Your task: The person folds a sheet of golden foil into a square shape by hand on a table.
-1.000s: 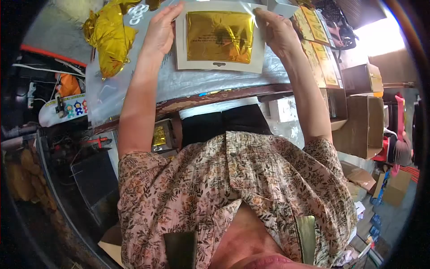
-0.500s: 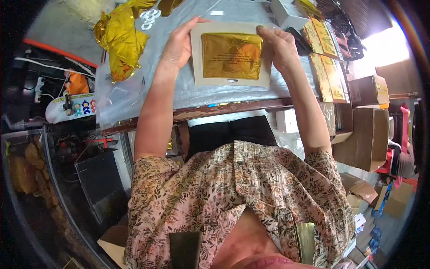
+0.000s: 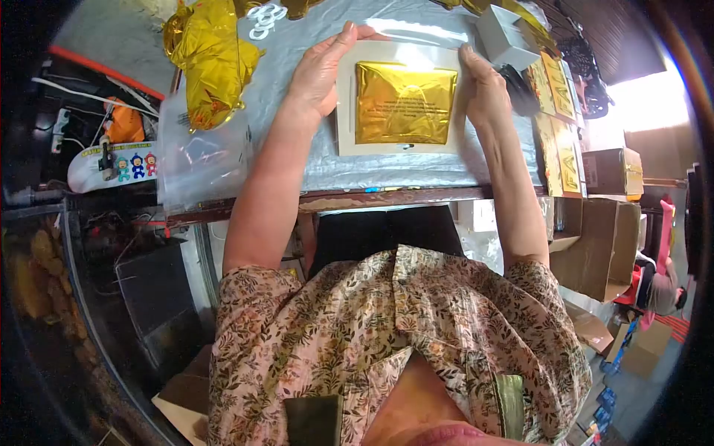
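Note:
A flat cardboard-backed packet (image 3: 346,111) is held level over the table between both hands. Folded shiny gold foil (image 3: 406,104) with small dark print fills its middle, and glare streaks across the clear film along its far edge. My left hand (image 3: 321,78) grips the packet's left side, thumb on top near the far corner. At the opposite side my right hand (image 3: 485,85) pinches the far right corner, its fingers mostly hidden under the edge. A slot shows at the near edge of the card.
Crumpled gold foil (image 3: 212,67) lies at the left, beside white plastic rings (image 3: 265,20). A white box (image 3: 508,37) and printed cartons (image 3: 559,149) stand on the right. Clear plastic bags (image 3: 201,171) cover the table's near left corner. Open cardboard boxes (image 3: 595,245) sit lower right.
The packet and both hands appear farther right and slightly lower in view. The packet's tilt has changed, so the foil shines brighter and glare crosses its far edge. Both hands keep hold.

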`<state>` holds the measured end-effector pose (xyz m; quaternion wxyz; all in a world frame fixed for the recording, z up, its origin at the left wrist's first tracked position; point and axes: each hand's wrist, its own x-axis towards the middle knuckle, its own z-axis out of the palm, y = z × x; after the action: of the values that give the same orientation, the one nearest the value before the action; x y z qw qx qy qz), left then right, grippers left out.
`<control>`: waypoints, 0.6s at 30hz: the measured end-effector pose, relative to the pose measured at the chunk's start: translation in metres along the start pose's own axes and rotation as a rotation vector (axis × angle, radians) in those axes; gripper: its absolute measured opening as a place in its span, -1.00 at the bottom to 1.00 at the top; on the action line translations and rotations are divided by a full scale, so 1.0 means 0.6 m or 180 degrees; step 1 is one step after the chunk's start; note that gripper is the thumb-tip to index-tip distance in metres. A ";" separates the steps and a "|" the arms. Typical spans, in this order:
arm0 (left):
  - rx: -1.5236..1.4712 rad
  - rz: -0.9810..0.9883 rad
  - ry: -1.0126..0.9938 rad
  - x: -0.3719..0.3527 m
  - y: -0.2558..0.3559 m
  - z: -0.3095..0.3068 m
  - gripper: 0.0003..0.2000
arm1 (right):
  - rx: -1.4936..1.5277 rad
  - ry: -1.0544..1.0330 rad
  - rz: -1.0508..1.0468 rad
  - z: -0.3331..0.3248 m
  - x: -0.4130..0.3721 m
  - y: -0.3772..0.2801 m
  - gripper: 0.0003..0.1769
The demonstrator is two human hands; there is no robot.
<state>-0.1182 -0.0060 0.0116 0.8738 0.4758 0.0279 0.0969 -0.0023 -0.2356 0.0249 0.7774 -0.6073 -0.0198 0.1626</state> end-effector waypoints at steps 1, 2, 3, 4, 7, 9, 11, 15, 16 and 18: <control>0.0013 -0.0006 -0.0027 0.000 0.001 0.001 -0.54 | -0.0005 -0.0012 -0.0005 -0.001 0.004 -0.002 -0.61; 0.0010 0.0010 -0.0026 -0.004 0.005 0.008 -0.54 | -0.0856 0.0021 -0.0428 -0.007 0.009 -0.007 -0.63; 0.0019 0.0035 0.0147 -0.008 0.010 0.018 -0.58 | -0.1707 0.0052 -0.0857 -0.008 0.014 -0.011 -0.64; 0.0029 0.0069 0.0319 -0.011 0.014 0.025 -0.61 | -0.1963 0.0196 -0.1777 -0.002 0.019 -0.009 -0.67; -0.0070 0.0124 0.0266 -0.013 0.012 0.030 -0.62 | -0.3346 -0.0139 -0.4417 0.057 -0.012 -0.059 -0.56; -0.0081 0.0167 0.0247 -0.014 0.006 0.034 -0.62 | -0.3711 -0.0660 -0.4579 0.098 -0.033 -0.068 -0.53; -0.0090 0.0241 0.0229 -0.015 0.002 0.034 -0.62 | -0.3771 -0.0827 -0.4679 0.117 -0.032 -0.070 -0.53; 0.0314 0.0558 0.0263 -0.022 0.002 0.032 -0.61 | -0.4264 -0.1236 -0.4636 0.128 -0.019 -0.082 -0.51; 0.0641 0.0729 0.0327 -0.025 0.004 0.033 -0.60 | -0.4389 -0.1332 -0.4567 0.127 -0.018 -0.088 -0.50; 0.0579 0.0715 0.0239 -0.032 0.013 0.040 -0.60 | -0.4424 -0.1492 -0.4797 0.144 -0.028 -0.116 -0.69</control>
<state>-0.1345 -0.0253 0.0306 0.8090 0.5492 0.0158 0.2089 -0.0220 -0.1738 0.1165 0.1348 -0.7037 -0.6314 -0.2968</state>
